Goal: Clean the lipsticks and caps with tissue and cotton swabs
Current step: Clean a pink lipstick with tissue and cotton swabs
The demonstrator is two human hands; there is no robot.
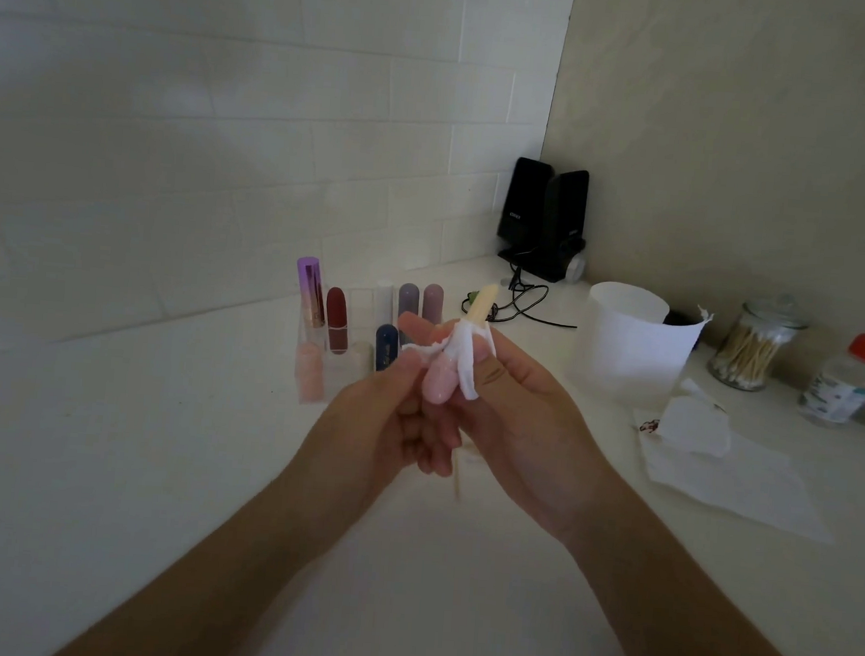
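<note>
Both hands meet above the white counter (156, 436). Between them is a lipstick with a pale cream bullet (484, 300) pointing up and a pink tube (439, 383) below it. A strip of white tissue (461, 358) is wrapped around the lipstick's middle. My left hand (383, 416) grips the pink tube from the left. My right hand (526, 426) pinches the tissue against the lipstick. A thin cotton swab stick (456, 475) pokes down between my hands; I cannot tell which hand holds it.
A clear organizer (309, 370) with several lipsticks stands behind my hands. To the right are a white cup (624, 341), a glass jar of cotton swabs (748, 352), a red-capped bottle (843, 387) and stained tissues (727, 471). Black speakers (545, 218) with cables fill the corner.
</note>
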